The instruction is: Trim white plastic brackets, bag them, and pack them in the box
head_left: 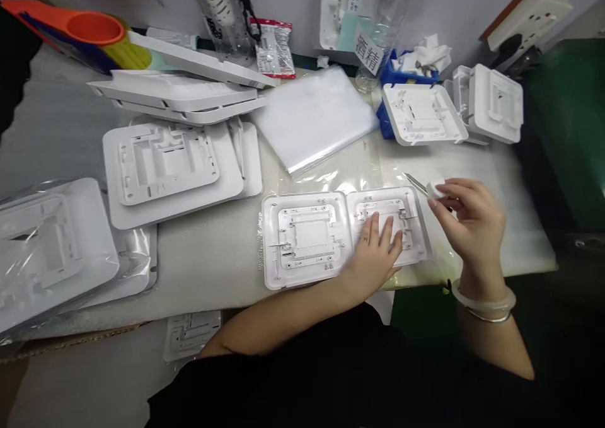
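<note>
Two white plastic panels, the left panel (314, 236) and the right panel (416, 251), lie side by side on the table with their recessed faces up. My left hand (373, 248) rests on the right panel, fingers spread out and holding nothing. Just beyond that panel's right edge, my right hand (472, 220) is raised, pinching a small white wad (435, 190) between thumb and fingertips; it looks like folded tissue or cloth. A thin blade-like tool (416, 184) shows beside these fingertips, its rear part hidden behind them. Whether the hand touches it, I cannot tell.
More white panels (227, 182) are stacked at the left, some in clear plastic film. A pile of clear bags (316, 116) lies behind the two panels. At the back stand a labelled bottle (368, 56) and a blue bin (401, 75) with crumpled tissue. Other panels (425, 116) lean there.
</note>
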`<move>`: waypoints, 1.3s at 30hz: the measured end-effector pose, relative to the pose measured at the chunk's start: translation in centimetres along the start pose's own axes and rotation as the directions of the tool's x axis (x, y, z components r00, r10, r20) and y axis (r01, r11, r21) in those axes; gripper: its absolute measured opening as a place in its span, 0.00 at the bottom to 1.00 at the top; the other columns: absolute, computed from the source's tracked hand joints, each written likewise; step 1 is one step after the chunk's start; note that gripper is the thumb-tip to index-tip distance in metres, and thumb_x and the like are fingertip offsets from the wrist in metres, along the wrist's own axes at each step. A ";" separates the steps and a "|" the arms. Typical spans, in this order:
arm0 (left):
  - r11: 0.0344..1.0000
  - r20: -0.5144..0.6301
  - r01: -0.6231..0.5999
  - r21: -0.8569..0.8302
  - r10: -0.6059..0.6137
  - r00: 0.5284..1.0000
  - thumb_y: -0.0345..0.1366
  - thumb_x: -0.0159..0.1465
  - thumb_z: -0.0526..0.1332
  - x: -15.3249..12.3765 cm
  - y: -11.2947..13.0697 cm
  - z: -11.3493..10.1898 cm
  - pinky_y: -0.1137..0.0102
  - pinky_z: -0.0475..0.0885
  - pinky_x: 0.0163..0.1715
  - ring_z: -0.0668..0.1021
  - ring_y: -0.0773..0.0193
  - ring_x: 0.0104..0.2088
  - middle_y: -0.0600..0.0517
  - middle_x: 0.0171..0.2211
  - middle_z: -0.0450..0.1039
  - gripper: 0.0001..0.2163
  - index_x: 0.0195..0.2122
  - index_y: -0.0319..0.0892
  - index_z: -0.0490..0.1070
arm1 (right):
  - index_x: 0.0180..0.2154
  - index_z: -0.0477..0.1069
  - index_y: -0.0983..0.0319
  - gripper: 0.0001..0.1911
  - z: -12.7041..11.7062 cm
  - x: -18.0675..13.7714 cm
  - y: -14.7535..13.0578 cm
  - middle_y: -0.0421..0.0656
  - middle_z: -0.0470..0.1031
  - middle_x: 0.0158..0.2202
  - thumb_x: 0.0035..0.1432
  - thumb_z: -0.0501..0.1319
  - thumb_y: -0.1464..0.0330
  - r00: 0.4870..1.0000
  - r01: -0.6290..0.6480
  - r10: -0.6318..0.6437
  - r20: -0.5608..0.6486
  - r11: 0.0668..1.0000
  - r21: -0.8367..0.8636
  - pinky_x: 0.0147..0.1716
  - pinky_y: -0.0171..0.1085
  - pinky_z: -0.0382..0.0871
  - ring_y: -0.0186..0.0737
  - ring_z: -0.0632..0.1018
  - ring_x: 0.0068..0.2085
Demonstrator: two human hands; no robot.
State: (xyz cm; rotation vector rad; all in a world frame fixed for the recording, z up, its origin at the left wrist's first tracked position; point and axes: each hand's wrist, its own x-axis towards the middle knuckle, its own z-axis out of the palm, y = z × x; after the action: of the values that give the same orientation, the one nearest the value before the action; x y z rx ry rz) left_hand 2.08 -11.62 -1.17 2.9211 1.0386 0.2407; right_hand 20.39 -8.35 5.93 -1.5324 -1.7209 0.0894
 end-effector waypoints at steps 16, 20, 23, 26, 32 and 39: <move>0.907 -0.033 0.236 -0.350 -0.264 0.964 0.48 0.65 0.60 -3.1 -6.6 -7.1 0.43 0.55 0.66 0.56 0.39 0.68 0.35 0.66 0.58 0.35 0.66 0.34 0.51 | 0.43 0.75 0.60 0.09 0.0 -6.7 0.2 0.44 0.77 0.37 0.59 0.65 0.67 0.979 -0.071 0.057 -0.194 0.995 -0.063 0.37 0.42 0.72 0.41 0.76 0.37; 0.932 0.177 0.205 -0.300 -0.157 0.972 0.58 0.57 0.65 -2.6 -5.5 -4.9 0.39 0.44 0.67 0.44 0.36 0.71 0.32 0.69 0.49 0.48 0.68 0.31 0.47 | 0.43 0.74 0.61 0.07 3.6 -6.1 0.0 0.46 0.77 0.38 0.64 0.60 0.69 0.995 0.102 -0.100 0.018 0.980 -0.169 0.41 0.44 0.67 0.44 0.74 0.40; 0.941 0.243 0.218 -0.258 -0.155 0.958 0.60 0.52 0.69 -2.2 -4.9 -3.7 0.39 0.41 0.68 0.43 0.36 0.71 0.31 0.69 0.48 0.54 0.68 0.29 0.47 | 0.39 0.75 0.62 0.07 5.9 -6.3 -0.4 0.46 0.76 0.37 0.65 0.57 0.71 0.988 0.138 -0.110 0.104 0.938 -0.318 0.40 0.44 0.63 0.44 0.70 0.39; 0.938 0.248 0.249 -0.241 -0.188 0.950 0.59 0.50 0.71 -2.1 -4.9 -3.1 0.40 0.39 0.68 0.44 0.38 0.71 0.30 0.68 0.52 0.56 0.68 0.27 0.47 | 0.37 0.74 0.64 0.09 6.4 -7.0 -1.3 0.48 0.75 0.37 0.64 0.55 0.75 0.980 0.171 -0.108 0.168 0.888 -0.428 0.40 0.44 0.60 0.45 0.68 0.38; 0.948 0.208 0.210 -0.240 -0.161 0.965 0.61 0.50 0.70 -2.2 -5.4 -2.9 0.38 0.35 0.67 0.44 0.37 0.71 0.30 0.67 0.55 0.56 0.68 0.27 0.47 | 0.34 0.73 0.64 0.07 3.9 -7.1 -2.6 0.44 0.72 0.31 0.63 0.57 0.74 0.919 0.259 -0.151 0.364 0.927 -0.272 0.42 0.43 0.58 0.43 0.67 0.36; 0.939 0.163 0.208 -0.273 -0.168 0.972 0.61 0.56 0.64 -2.2 -5.3 -2.5 0.38 0.33 0.67 0.55 0.39 0.69 0.30 0.65 0.59 0.48 0.66 0.30 0.50 | 0.31 0.72 0.62 0.13 7.9 -5.7 -3.7 0.48 0.70 0.32 0.64 0.53 0.77 0.929 0.290 -0.166 0.330 0.882 -0.372 0.40 0.44 0.58 0.47 0.65 0.37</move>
State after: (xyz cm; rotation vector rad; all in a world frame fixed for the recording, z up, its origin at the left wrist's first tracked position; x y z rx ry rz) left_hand -3.29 -8.92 0.54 2.5214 1.1446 0.1656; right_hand 12.34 -10.68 -0.22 -1.6588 -2.2599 -0.2007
